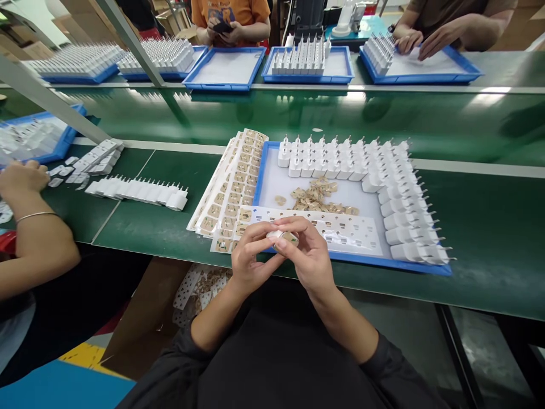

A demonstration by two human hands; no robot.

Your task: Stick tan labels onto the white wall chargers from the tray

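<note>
In front of my chest, both hands pinch a small white power adapter with a tan sticker against its face. My left hand steadies its left side. My right hand has thumb and fingers at the sticker. Just beyond lies a sticker sheet, mostly bare, across the front of a blue-rimmed tray. Loose tan pieces are heaped inside the tray. White plug adapters stand in rows along its back and right side. The held adapter's pins are hidden.
Left of the tray, sticker sheets lie stacked. Farther left are a row of adapters and a co-worker's arm. Behind the green conveyor, people sit by more blue trays. Below the table edge, a cardboard box holds scrap sheets.
</note>
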